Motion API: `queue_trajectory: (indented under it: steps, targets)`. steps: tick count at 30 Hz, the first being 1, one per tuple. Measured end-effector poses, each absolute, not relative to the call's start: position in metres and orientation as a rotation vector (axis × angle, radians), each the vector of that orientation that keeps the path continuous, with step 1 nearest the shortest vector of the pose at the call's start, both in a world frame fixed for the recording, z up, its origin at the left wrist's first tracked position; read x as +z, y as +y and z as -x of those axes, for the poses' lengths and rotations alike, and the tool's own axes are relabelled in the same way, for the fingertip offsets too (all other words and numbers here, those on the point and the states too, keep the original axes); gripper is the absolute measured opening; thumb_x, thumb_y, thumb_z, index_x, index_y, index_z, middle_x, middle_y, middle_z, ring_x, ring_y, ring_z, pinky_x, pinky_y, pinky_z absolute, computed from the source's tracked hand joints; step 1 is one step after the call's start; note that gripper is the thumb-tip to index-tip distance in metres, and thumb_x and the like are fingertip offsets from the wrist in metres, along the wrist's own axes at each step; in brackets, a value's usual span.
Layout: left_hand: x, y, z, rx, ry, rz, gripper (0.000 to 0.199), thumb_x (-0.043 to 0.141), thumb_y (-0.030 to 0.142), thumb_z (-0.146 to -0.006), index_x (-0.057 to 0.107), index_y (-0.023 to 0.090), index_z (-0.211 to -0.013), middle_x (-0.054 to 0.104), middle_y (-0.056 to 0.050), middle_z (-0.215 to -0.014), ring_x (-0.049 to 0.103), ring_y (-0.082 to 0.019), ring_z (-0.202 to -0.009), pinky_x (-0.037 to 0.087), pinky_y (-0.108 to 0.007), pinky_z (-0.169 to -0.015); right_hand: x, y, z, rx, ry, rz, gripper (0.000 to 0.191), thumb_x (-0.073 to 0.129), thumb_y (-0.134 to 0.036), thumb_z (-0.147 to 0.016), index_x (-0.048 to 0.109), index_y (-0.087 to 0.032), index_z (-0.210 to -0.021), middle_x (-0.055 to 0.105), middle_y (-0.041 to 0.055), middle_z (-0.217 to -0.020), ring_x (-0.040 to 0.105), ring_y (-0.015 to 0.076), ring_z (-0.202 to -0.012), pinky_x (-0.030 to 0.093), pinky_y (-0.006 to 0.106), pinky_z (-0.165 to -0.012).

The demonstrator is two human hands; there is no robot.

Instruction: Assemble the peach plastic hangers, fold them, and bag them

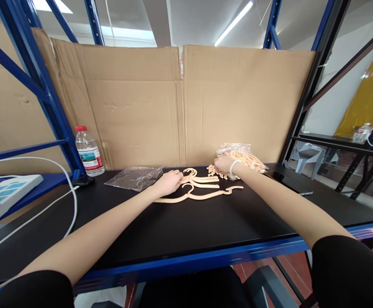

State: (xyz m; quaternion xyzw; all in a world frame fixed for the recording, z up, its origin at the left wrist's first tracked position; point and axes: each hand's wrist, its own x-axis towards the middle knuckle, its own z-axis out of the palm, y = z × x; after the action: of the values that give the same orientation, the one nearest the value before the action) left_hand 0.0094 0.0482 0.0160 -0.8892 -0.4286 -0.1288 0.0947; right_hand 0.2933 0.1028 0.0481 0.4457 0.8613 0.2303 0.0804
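Observation:
Several peach-coloured plastic clothes hangers (207, 195) lie partly stacked on the black tabletop, their hooks pointing away from me. My left hand (168, 182) is closed at the left end of the stack, its fingertips on the hangers. Farther right, my right hand (224, 163), with a beaded bracelet (233, 167) on the wrist, reaches to a heap of more peach hangers (250, 161) in clear plastic wrap. Its fingers are bent together; what they grip is hidden. Small peach notched pieces (211, 170) lie just below that hand.
A flat clear plastic bag (135, 177) lies left of my left hand. Behind it stands a water bottle (89, 152) with a red cap. A dark phone (280, 177) and a pen-like item (306, 193) lie at right. Cardboard (135, 107) walls the back; a white cable (74, 201) loops at left.

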Motion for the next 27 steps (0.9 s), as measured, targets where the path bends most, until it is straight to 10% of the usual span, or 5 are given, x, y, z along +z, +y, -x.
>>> queue_trajectory:
  steps: [6,27]
  targets:
    - [0.02,0.05,-0.005,-0.516,-1.253,2.679,0.01,0.046,0.02,-0.084,0.049,0.02,-0.075,0.057,-0.005,-0.074,0.055,-0.021,-0.078,0.044,-0.03,-0.07,0.053,0.097,-0.293,0.675,2.58,-1.319,0.007,0.063,-0.016,-0.076,0.07,-0.016,-0.077,0.066,0.0073,-0.082,0.056,0.0209,-0.081,0.032,0.033,-0.077]
    - [0.05,-0.007,-0.003,-1.374,-1.567,2.768,0.019,0.053,0.038,-0.081,0.047,0.021,-0.085,0.06,0.0,-0.078,0.062,-0.015,-0.065,0.05,-0.03,-0.065,0.059,0.075,-0.294,0.682,2.649,-1.238,0.025,0.069,-0.015,-0.064,0.072,-0.019,-0.088,0.063,0.0089,-0.1,0.047,0.0267,-0.099,0.027,0.033,-0.075]
